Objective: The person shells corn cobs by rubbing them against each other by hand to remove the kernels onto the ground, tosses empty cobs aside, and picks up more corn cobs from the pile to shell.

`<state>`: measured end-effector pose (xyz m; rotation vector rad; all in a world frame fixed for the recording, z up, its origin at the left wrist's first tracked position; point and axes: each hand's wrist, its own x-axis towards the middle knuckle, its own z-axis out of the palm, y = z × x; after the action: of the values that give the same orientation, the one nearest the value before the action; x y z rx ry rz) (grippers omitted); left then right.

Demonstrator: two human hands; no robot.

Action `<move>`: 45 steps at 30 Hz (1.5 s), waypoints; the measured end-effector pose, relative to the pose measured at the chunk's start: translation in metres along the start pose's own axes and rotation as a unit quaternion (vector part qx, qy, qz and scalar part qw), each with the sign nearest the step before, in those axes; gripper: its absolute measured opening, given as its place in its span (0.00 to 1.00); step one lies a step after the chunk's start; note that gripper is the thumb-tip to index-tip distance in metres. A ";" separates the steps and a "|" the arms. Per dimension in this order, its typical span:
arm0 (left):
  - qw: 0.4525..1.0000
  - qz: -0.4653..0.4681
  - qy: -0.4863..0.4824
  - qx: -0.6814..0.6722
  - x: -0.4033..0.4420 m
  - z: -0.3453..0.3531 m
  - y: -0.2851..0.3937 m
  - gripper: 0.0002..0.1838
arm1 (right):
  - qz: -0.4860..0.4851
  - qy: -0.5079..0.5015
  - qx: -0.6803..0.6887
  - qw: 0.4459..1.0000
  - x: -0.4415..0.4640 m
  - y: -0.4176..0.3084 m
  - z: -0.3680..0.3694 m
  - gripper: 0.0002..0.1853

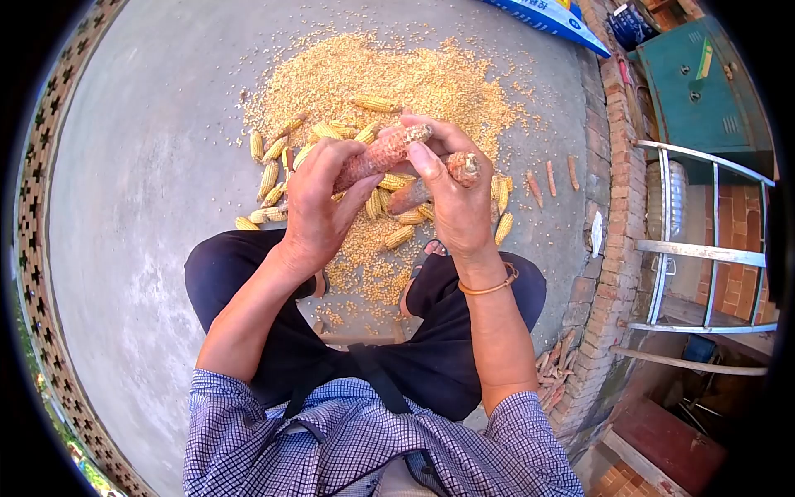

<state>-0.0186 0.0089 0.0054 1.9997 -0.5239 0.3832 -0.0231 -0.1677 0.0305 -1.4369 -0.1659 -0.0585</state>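
Note:
My left hand (318,195) is wrapped around a reddish, mostly bare corn cob (383,156) that slants up to the right. Its far tip meets the thumb and fingers of my right hand (455,195). A second bare cob (464,168) is held in my right hand, its end poking out between thumb and fingers; its other end (410,197) seems to show beyond the palm side. Below both hands lie several yellow ears of corn (399,237), partly hidden by the hands. Loose kernels (381,79) spread in a wide heap behind them.
Bare cobs (551,178) lie on the concrete floor (141,207) at right, with more cobs (556,369) against the low brick edge (617,207). Beyond stand a metal ladder (700,251) and a green cabinet (704,87). A blue sack (551,21) lies at the top.

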 end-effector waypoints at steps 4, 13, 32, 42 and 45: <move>1.000 0.002 -0.001 0.006 -0.001 -0.001 0.001 0.20 | 0.001 -0.021 0.017 1.000 0.000 0.001 -0.002 0.19; 0.989 -0.096 -0.027 -0.107 -0.003 0.004 0.001 0.16 | 0.013 -0.020 -0.005 1.000 0.000 -0.003 0.003 0.20; 0.903 -0.176 -0.386 -0.063 -0.007 -0.001 -0.002 0.13 | 0.009 0.224 -0.428 0.875 -0.024 -0.015 -0.182 0.09; 0.894 0.000 -0.423 0.148 -0.015 0.002 0.000 0.26 | 0.712 -0.083 -0.583 0.382 -0.510 0.050 -0.367 0.19; 0.914 0.090 -0.296 0.261 -0.015 0.013 -0.005 0.27 | 0.743 -0.202 -0.482 0.418 -0.572 0.070 -0.370 0.21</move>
<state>-0.0287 0.0026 -0.0117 2.6054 -1.0798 0.0052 -0.5486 -0.5585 -0.1695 -2.1916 0.9991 2.0135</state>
